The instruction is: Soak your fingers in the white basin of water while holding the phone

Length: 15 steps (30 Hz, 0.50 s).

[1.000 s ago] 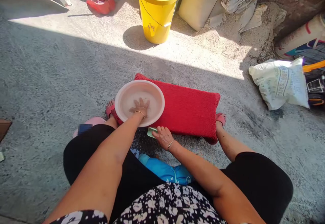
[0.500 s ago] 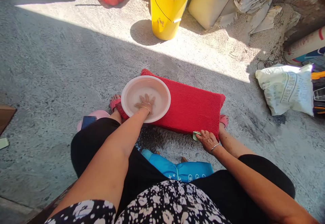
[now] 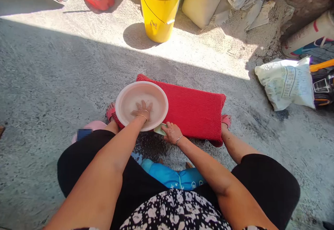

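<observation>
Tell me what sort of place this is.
Probably a household yard or similar utility area: sunlight falls across a rough concrete floor, a yellow bucket stands beside loose sand, and a red dustpan lies nearby.

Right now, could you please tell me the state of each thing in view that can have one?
Pink plastic basin: upright, holding cloudy water
Left hand: grip open, dipped in the water
Right hand: grip closed on pale green flat piece
Red terry cover: partly under the basin
Yellow bucket: upright, handle hanging down
White printed sack: lying down, looks filled
Concrete floor: partly sunlit, partly shaded
</observation>
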### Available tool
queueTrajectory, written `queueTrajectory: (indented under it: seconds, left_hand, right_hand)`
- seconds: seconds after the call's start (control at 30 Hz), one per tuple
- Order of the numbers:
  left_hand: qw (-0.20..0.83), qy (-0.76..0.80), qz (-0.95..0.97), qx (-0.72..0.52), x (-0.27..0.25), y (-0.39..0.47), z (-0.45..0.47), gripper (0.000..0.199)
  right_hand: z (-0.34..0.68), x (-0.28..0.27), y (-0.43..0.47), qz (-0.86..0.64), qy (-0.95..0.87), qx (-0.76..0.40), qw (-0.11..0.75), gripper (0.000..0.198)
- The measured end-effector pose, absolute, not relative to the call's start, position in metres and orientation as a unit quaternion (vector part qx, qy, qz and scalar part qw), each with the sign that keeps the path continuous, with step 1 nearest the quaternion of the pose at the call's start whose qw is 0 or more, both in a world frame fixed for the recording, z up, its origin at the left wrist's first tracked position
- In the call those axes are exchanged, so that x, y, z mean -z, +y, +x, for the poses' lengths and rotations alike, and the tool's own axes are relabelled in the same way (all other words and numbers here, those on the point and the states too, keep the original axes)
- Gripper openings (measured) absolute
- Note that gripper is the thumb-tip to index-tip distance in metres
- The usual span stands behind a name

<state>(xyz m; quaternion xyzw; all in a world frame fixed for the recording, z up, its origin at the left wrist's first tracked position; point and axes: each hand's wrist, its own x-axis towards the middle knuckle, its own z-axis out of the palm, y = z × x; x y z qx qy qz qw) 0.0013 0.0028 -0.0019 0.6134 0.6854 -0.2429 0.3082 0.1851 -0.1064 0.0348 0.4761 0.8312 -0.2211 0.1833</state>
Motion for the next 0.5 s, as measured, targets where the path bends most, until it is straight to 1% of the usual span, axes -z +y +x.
queueTrajectory:
  seconds: [0.1,0.2,0.3,0.37,0.43,0.5]
  left_hand:
    - [0.269,0.677,0.630,0.269,0.004,0.004,0.002,0.120]
    - [0.259,0.670,0.637,0.279,0.003,0.005,0.002,0.120]
    - [0.259,0.668,0.641,0.274,0.000,0.003,0.001,0.117]
    - [0.256,0.668,0.644,0.272,-0.002,0.002,0.001,0.116]
    - [0.249,0.669,0.644,0.276,-0.003,0.002,0.001,0.115]
    - [0.243,0.671,0.641,0.282,-0.003,0.002,0.001,0.115]
  right_hand:
    - [0.234,-0.035,-0.103,0.489,0.819,0.216,0.208,0.045]
    - [0.315,-0.045,-0.107,0.525,0.788,0.197,0.256,0.044]
    - [0.402,-0.061,-0.114,0.561,0.744,0.173,0.319,0.043]
    - [0.451,-0.073,-0.117,0.595,0.696,0.143,0.374,0.039]
    - [0.483,-0.083,-0.118,0.634,0.641,0.104,0.420,0.033]
    - [0.493,-0.091,-0.115,0.660,0.617,0.080,0.421,0.032]
